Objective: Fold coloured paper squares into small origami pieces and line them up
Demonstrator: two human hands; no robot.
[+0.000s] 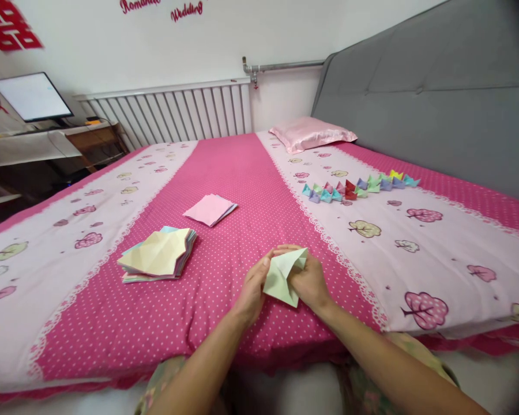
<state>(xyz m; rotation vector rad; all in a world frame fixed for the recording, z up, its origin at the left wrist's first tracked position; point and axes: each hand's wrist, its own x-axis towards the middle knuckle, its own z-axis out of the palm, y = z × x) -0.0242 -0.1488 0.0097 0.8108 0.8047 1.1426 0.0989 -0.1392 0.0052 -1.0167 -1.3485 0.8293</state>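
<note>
A pale green sheet of origami paper [279, 282], partly folded with its sides bent up, is held between my two hands near the bed's front edge. My left hand [254, 285] grips its left side, thumb uppermost. Around the right side is my right hand [309, 282], and some of its fingers are hidden behind the paper. To the left lies a thick stack of creased papers [158, 253] with a cream sheet on top. Just beyond it sits a smaller stack of flat papers [210, 208], pink on top.
Several small folded paper pieces [350, 189] in many colours stand in rows at the right. A pink pillow [311, 134] rests at the far side of the bed by the grey headboard [432, 86]. Behind are a radiator [168, 112] and a monitor [32, 97].
</note>
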